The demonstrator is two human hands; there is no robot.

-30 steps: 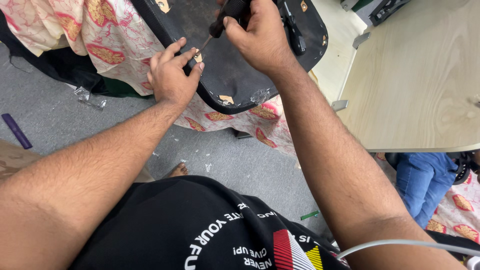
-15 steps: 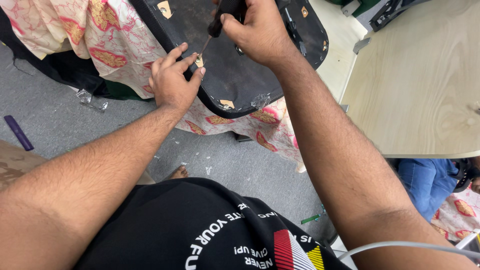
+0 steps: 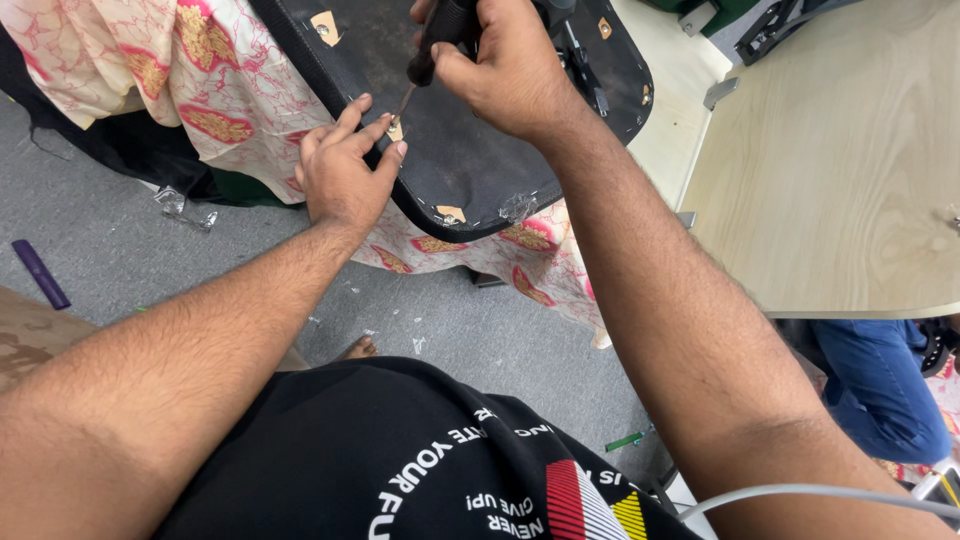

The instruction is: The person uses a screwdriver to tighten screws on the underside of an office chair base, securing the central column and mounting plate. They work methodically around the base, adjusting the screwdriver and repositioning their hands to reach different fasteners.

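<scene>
As the head view looks down, the right hand (image 3: pixel 510 70) is wrapped tight around the dark handle of a screwdriver (image 3: pixel 440 35), whose thin shaft slants down and left to a small tan patch (image 3: pixel 396 130) near the edge of a black panel (image 3: pixel 470 150). The tip appears to sit on or in a fastener at that patch; the contact itself is too small to confirm. The left hand (image 3: pixel 345 170) lies flat and spread on the panel edge, fingers (image 3: pixel 350 110) just beside the tip and bracing the panel, gripping nothing. The two hands are near each other but not touching.

The panel rests tilted over a pink and gold patterned cloth (image 3: pixel 200 60), which hangs down towards a grey carpet floor (image 3: pixel 470 330). More tan patches show along the panel rim, one at the top (image 3: pixel 323 27) and one at the lower edge (image 3: pixel 450 214).

Judgement: the step in hand is driving or loosening a fastener at the panel edge. The next move calls for steady downward pressure in line with the shaft, with the bracing fingers kept off the tip.

Surroundings: a pale wooden table (image 3: pixel 840 170) to the right, a purple stick (image 3: pixel 40 273) on the floor at left, a green scrap (image 3: pixel 625 440) on the floor, a person's blue trouser leg (image 3: pixel 880 380) under the table.
</scene>
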